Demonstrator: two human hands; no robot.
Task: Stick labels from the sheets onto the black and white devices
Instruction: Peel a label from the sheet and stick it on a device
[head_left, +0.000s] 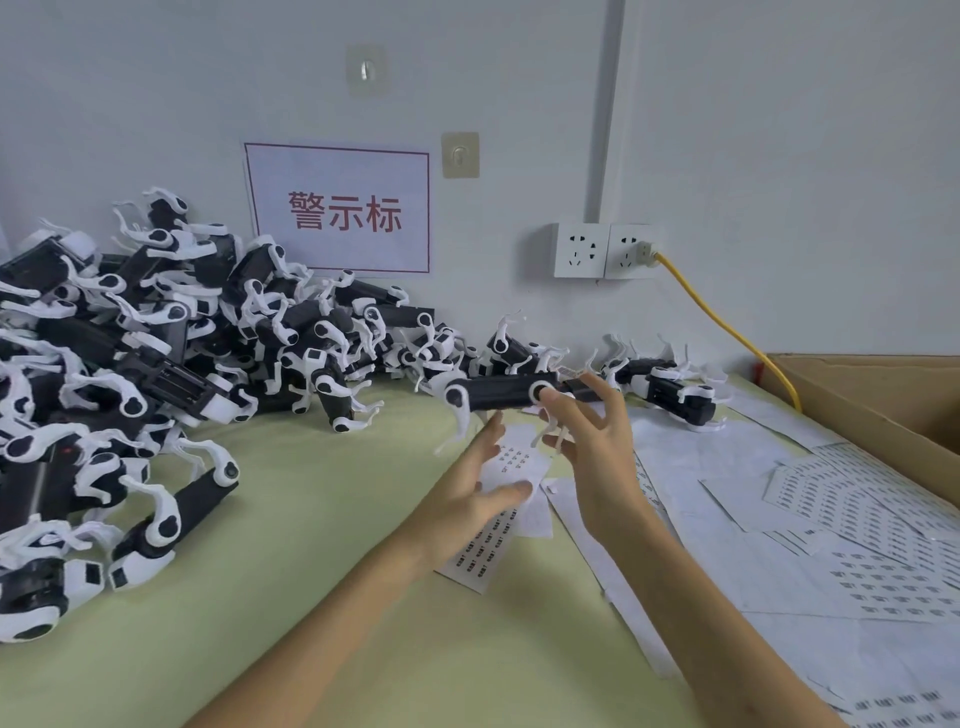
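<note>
Device (498, 392), black with white legs, sits just past our hands near the far edge of the table (311, 545), its long axis running left to right across us. Our right hand (592, 447) is the nearer one: its fingers are spread and almost straight, and the forefinger tip is on the device's right end. Blur keeps us from telling whether it grips. Our left hand (467, 493) is lower and closer to us, fingers straight, thumb resting on a small sheet (519, 460). We judge a label must travel up and away from us to reach the black body.
</note>
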